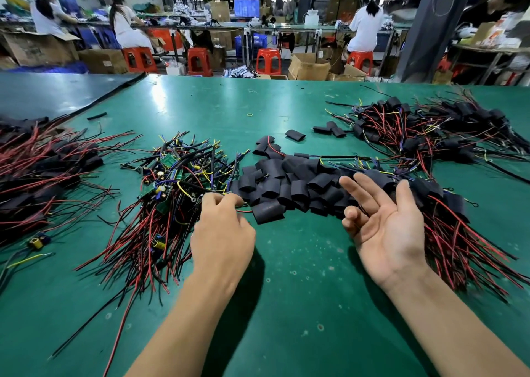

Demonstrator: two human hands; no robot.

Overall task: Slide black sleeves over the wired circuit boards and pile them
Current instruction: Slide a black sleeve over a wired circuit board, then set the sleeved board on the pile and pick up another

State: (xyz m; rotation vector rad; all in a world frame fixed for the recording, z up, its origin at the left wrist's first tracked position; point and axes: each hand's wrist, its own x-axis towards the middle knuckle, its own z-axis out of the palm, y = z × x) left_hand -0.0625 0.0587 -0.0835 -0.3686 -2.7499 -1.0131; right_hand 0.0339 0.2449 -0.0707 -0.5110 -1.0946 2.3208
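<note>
My left hand (222,233) pinches, I think, a board's wires (243,211) to pull it free; right hand (384,224) spread empty, sleeves (289,187) at fingertips (345,182).

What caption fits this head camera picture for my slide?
Left hand pinches a wire from the circuit boards; right hand, open palm up, near black sleeves.

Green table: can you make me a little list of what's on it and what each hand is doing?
table: green top
middle: heap of empty black sleeves
left of the heap: bare circuit boards in a tangle of red and black wires
far right: pile of covered boards
left hand: fingers pinch wires at the edge of the tangle
right hand: palm up, relaxed, seems to hold nothing, beside the heap
</note>
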